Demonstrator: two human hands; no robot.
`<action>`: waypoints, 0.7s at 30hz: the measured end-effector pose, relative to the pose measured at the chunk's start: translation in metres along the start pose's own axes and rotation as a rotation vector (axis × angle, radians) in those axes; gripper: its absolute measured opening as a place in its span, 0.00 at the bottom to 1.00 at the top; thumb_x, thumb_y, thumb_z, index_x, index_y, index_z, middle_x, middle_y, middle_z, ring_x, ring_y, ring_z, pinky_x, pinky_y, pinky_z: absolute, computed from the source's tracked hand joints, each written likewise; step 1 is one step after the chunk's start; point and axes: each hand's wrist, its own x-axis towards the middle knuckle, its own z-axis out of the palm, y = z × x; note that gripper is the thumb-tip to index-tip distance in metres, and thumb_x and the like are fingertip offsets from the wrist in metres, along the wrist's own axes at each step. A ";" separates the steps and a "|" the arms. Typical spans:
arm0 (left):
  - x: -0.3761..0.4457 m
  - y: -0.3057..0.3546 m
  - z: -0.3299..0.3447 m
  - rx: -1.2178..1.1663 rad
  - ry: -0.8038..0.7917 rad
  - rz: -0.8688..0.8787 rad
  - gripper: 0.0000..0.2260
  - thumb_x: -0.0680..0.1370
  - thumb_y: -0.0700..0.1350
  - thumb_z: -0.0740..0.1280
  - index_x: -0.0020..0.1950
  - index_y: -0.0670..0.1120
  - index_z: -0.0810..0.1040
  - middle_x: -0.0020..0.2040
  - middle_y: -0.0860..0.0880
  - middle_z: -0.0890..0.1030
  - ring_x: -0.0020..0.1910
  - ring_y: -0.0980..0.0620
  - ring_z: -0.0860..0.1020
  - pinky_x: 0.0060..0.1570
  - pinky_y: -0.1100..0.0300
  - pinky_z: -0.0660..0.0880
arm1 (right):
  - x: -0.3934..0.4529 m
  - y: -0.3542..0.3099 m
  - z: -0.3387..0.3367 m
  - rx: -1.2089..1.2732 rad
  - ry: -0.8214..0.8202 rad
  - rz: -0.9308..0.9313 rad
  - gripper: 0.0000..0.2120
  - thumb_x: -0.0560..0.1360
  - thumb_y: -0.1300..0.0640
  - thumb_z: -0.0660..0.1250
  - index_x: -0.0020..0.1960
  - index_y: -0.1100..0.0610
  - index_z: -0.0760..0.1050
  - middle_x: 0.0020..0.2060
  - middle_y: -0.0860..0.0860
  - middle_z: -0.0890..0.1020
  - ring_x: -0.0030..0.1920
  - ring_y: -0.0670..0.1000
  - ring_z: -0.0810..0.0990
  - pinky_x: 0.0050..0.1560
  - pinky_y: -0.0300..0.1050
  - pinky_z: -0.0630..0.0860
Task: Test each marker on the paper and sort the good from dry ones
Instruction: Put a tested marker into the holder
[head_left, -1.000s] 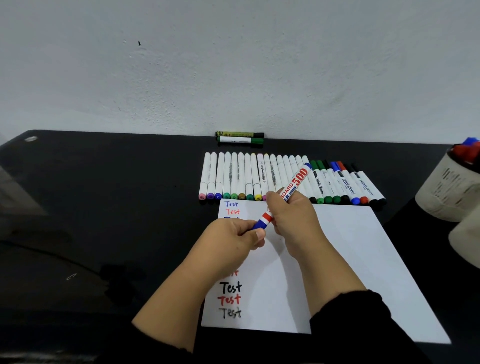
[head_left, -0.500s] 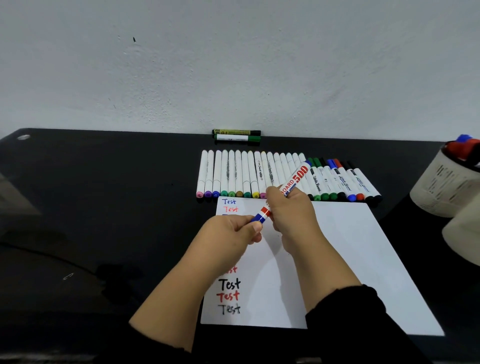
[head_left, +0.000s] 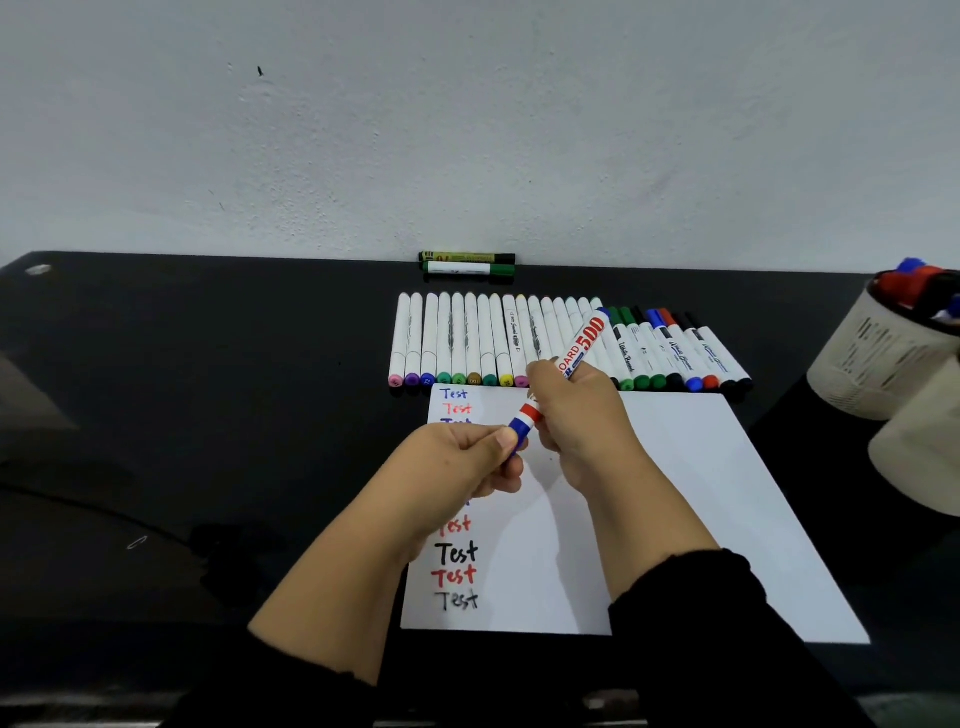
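I saw both hands raised over the white paper (head_left: 675, 493), sharing one whiteboard marker (head_left: 582, 348) marked "500". My right hand (head_left: 582, 421) gripped its barrel, which slanted up toward two o'clock, while my left hand (head_left: 457, 462) pinched the blue cap (head_left: 519, 428) at the lower end between thumb and fingers. The paper lay on the black table (head_left: 208, 389), its left margin carrying a column of "Test" words in blue, red and black. At twelve o'clock from the sheet a row of markers (head_left: 519, 343) lay side by side, touching. Further toward twelve, against the wall, two green markers (head_left: 467, 263) lay crosswise. At three o'clock a pale cup (head_left: 872, 358) held more markers.
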 end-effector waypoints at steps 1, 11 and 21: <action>0.000 0.000 0.001 0.041 0.039 0.008 0.08 0.79 0.48 0.62 0.45 0.52 0.80 0.35 0.55 0.81 0.39 0.60 0.79 0.51 0.60 0.74 | 0.000 0.001 0.001 -0.009 0.013 0.004 0.09 0.76 0.56 0.60 0.38 0.56 0.66 0.28 0.51 0.64 0.28 0.47 0.61 0.29 0.40 0.62; -0.004 0.004 0.009 0.527 0.188 0.052 0.19 0.81 0.54 0.55 0.72 0.53 0.66 0.46 0.59 0.77 0.49 0.57 0.75 0.49 0.60 0.73 | -0.006 -0.003 0.009 0.007 0.069 0.054 0.09 0.77 0.55 0.60 0.38 0.54 0.68 0.31 0.50 0.69 0.30 0.46 0.65 0.29 0.39 0.64; -0.011 0.008 0.009 1.000 0.234 0.126 0.20 0.82 0.54 0.48 0.71 0.49 0.63 0.54 0.50 0.76 0.49 0.54 0.77 0.50 0.58 0.76 | -0.008 -0.004 0.014 0.034 0.076 0.089 0.09 0.77 0.56 0.60 0.38 0.54 0.67 0.32 0.50 0.70 0.30 0.45 0.68 0.28 0.37 0.65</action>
